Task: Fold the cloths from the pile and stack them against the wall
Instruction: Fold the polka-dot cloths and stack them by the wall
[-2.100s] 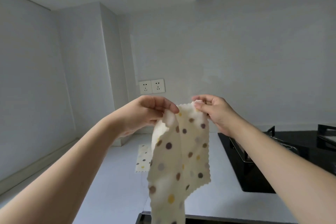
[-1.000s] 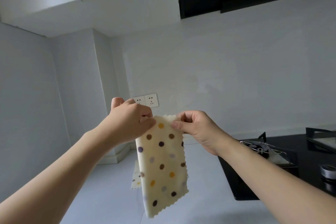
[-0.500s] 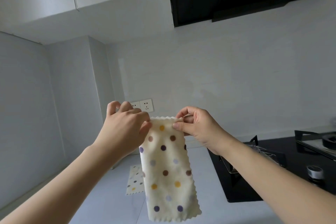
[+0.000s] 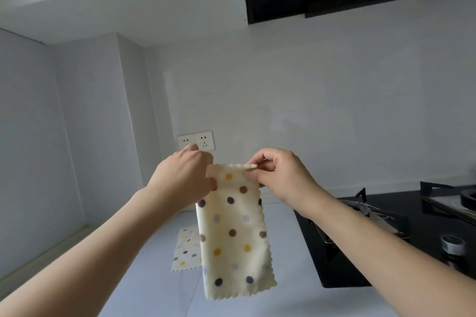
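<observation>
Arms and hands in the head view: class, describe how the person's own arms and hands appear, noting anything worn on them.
Both forearms are bare as far as the frame shows: no sleeves in view. The left hand and right hand wear no gloves, and no rings, watch or bracelet are visible at the fingers or wrists. No markings show on either arm.

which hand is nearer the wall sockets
Left. The left hand sits just below the wall sockets, a fingertip overlapping them in the picture. The right hand is farther to their right, pinching the dotted cloth.
</observation>
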Tool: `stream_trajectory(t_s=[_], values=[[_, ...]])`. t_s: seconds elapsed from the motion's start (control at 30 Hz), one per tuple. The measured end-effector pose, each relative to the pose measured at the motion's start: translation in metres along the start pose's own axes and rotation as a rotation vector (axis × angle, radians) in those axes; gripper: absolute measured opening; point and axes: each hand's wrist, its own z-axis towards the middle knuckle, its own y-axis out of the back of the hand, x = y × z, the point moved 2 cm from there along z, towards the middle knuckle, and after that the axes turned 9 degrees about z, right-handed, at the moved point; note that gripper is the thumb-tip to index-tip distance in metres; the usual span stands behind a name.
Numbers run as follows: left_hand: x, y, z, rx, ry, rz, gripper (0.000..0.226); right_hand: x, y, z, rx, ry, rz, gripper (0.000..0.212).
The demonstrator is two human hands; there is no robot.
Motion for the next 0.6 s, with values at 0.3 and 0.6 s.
stream_trajectory(t_s=[0.3,0.6], values=[[0.007,-0.078,0.063,0.019,0.138,-0.326,0.012,-0.070,0.007,0.062,-0.108,-0.030,-0.181,0.015],[-0.057,-0.129,-0.024,-0.085,-0.254,-0.350,0.020,-0.127,0.040,0.001,0.138,-0.246,-0.556,0.017]])
